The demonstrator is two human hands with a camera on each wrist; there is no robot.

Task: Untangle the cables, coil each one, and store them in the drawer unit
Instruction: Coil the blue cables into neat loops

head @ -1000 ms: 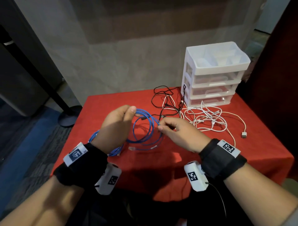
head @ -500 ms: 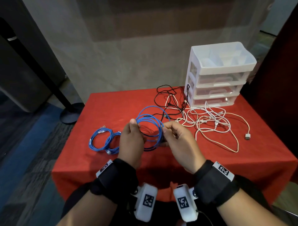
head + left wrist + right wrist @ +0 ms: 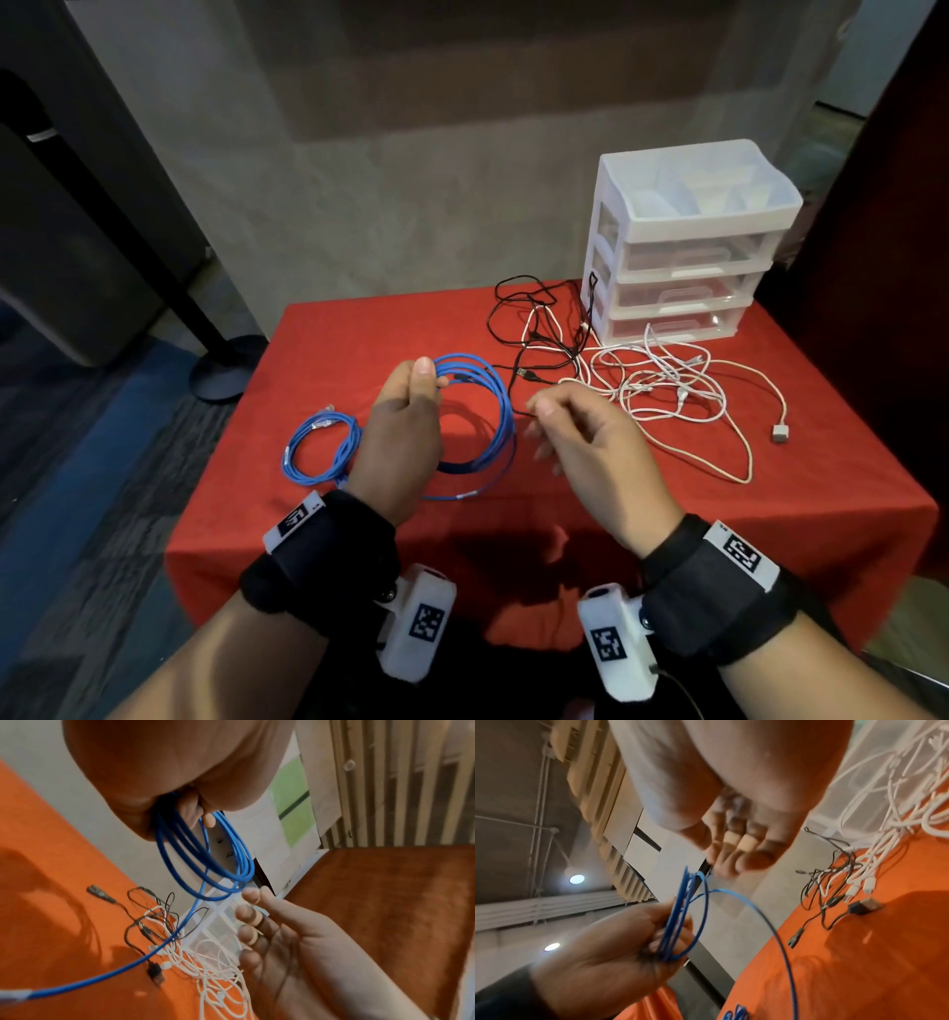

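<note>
Gripping a coil of blue cable (image 3: 477, 406) above the red table (image 3: 667, 514), the left hand (image 3: 400, 442) is sitting near the centre of the head view, thumb pressing the loops against the curled fingers at the coil's ten o'clock side. One loose strand of that cable is trailing down to the cloth at six o'clock. The right hand (image 3: 590, 437) is hovering at three o'clock of the coil, apart from it, fingers loosely curled and holding nothing. A second blue coil (image 3: 318, 447) is lying on the cloth at nine o'clock of the left hand. A black cable (image 3: 534, 329) and a tangle of white cables (image 3: 667, 390) are lying at one o'clock of the hands, reaching up to the white drawer unit (image 3: 683, 246), which is standing at the table's far right corner with its drawers closed.

Looking from the left wrist, the blue loops (image 3: 205, 858) are hanging from the curled fingers (image 3: 195, 809), and the right hand (image 3: 277, 933) is showing at five o'clock, palm turned up, fingers relaxed.

Looking from the right wrist, the right hand's fingers (image 3: 736, 841) are hanging loosely bent over nothing, while the left hand (image 3: 608, 949) at seven o'clock is clutching the blue loops (image 3: 682, 914).
</note>
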